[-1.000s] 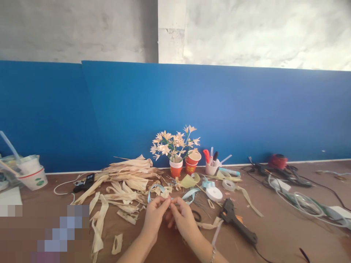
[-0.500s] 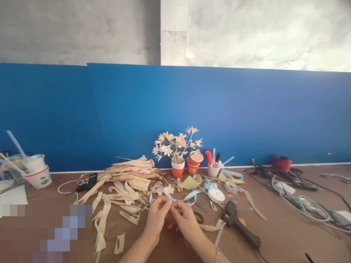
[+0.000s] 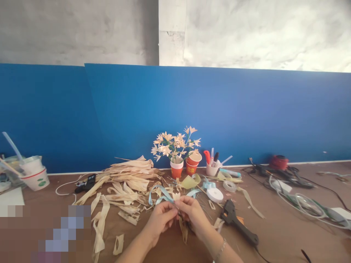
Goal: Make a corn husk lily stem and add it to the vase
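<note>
My left hand [image 3: 162, 218] and my right hand [image 3: 191, 211] meet low in the middle, both closed with their fingertips pinched close together. A small pale husk flower [image 3: 176, 196] shows just above my right fingertips, which appear to hold it. What lies between the left fingertips is too small to make out. A light blue ribbon [image 3: 163, 193] loops just beyond the left fingers; whether it is touched I cannot tell. Below the hands shows a strip of dried husk [image 3: 184, 231], its upper end hidden by them.
A pile of dried husks [image 3: 128, 175] spreads to the left. Behind the hands, husk flowers [image 3: 167, 146] stand in red paper cups [image 3: 176, 170]. To the right lie a white ribbon roll [image 3: 214, 195], a black glue gun [image 3: 238, 224] and tangled cables [image 3: 307, 204]. A blue partition [image 3: 219, 109] rises behind.
The hands have shifted slightly; my right hand has moved up and right from the left fingertips. The pale flower now shows above the fingers, and the husk strip below is more exposed.
</note>
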Available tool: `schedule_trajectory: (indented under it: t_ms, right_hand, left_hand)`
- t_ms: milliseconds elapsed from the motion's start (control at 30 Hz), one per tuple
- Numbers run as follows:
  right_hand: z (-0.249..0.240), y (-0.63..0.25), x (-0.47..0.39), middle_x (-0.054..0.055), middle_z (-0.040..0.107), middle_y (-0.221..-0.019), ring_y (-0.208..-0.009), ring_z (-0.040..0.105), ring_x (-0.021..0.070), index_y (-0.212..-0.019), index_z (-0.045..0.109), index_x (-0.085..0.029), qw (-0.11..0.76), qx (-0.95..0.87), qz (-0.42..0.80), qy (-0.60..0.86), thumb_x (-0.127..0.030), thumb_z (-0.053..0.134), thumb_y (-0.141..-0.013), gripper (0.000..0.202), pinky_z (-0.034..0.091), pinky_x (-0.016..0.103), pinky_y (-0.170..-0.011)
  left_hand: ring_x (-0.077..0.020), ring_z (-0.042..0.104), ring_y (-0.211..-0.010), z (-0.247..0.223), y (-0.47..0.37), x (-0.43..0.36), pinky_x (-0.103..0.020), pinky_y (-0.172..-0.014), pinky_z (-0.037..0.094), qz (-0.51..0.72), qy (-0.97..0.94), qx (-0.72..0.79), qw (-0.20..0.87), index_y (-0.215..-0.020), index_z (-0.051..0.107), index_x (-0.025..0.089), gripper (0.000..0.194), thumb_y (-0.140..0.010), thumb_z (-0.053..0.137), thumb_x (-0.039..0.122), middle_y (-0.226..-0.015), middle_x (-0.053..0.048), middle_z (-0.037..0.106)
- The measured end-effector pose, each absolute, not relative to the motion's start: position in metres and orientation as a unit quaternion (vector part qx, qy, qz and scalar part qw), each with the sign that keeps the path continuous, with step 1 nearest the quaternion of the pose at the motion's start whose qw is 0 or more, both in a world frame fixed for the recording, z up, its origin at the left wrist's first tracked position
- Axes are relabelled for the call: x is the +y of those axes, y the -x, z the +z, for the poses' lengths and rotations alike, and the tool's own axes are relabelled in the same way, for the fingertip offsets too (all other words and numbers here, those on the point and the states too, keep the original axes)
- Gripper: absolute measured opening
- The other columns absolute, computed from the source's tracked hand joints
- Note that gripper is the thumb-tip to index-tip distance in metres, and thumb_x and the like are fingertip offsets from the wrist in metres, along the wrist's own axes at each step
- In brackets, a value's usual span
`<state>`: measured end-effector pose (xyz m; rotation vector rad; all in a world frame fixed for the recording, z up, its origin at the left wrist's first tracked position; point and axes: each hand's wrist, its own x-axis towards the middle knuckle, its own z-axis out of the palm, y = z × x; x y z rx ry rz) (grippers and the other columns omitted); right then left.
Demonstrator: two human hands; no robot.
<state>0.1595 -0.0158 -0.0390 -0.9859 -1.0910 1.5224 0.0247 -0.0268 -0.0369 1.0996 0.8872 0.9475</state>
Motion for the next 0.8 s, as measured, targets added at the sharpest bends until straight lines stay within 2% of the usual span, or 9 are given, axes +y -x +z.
schedule_trajectory:
  t_ms: [100,233,567,800]
  right_hand:
    - [-0.0354,-0.1596,-0.017,-0.005,0.047,-0.044,-0.038,0.032,0.0039,-0.06,0.055,-0.014,0.492,-0.452,0.62,0.413,-0.047,0.075,-0.058,0.039,0.013,0.02,-0.041]
    - [-0.0324,-0.1574,-0.0181,-0.005,0.047,-0.043,-0.038,0.031,0.0037,-0.057,0.052,-0.015,0.495,-0.455,0.61,0.421,-0.048,0.074,-0.058,0.04,0.014,0.02,-0.04]
    - [-0.0367,-0.1541,-0.0173,-0.005,0.046,-0.043,-0.037,0.032,0.0046,-0.054,0.051,-0.016,0.508,-0.462,0.59,0.425,-0.047,0.075,-0.055,0.039,0.018,0.019,-0.04]
    - [-0.0349,-0.1604,-0.0186,-0.002,0.054,-0.05,-0.041,0.033,0.0048,-0.067,0.062,-0.013,0.477,-0.488,0.627,0.376,-0.042,0.07,-0.066,0.03,0.016,0.02,-0.041]
  left_hand:
    - [-0.0035,0.038,-0.037,-0.0395,-0.0249,-0.025,-0.017,-0.033,0.02,0.434,-0.489,0.386,0.65,-0.065,0.057,0.014,0.028,-0.066,0.068,0.04,-0.059,0.002,0.058]
    - [-0.0055,0.043,-0.039,-0.0415,-0.0256,-0.0235,-0.019,-0.039,0.032,0.454,-0.485,0.389,0.639,-0.062,0.057,0.013,0.03,-0.064,0.07,0.04,-0.054,0.001,0.056]
    - [-0.0062,0.044,-0.04,-0.0402,-0.0234,-0.0245,-0.02,-0.041,0.034,0.454,-0.48,0.398,0.636,-0.059,0.057,0.013,0.032,-0.062,0.072,0.041,-0.052,0.001,0.056]
    - [-0.0035,0.039,-0.037,-0.0457,-0.0201,-0.019,-0.018,-0.037,0.026,0.452,-0.454,0.354,0.682,-0.061,0.058,0.013,0.03,-0.065,0.071,0.04,-0.055,0.002,0.057]
